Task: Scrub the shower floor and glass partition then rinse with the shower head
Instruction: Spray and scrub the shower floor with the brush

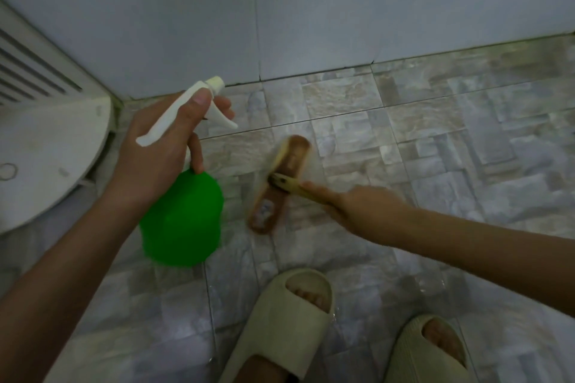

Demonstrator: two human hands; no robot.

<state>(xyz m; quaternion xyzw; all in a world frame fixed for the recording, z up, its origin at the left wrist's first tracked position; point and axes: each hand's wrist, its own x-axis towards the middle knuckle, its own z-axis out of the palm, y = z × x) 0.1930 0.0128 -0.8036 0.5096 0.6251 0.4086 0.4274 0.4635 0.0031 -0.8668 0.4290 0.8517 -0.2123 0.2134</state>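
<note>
green spray bottle (182,221) at nine o'clock, left hand (155,158) wrapped round its neck. right hand (364,208) at three o'clock grips the brush (280,183) by its handle, blurred head on the floor (435,134).

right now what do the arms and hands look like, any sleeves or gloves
The left hand and right hand wear no gloves; the arms behind them are bare, no sleeves, watch or bracelet in view. The right hand is blurred.

Left hand (155,146) grips a green spray bottle (183,218); right hand (357,208) holds a brush (280,183) on the tiled floor (435,134).
</note>
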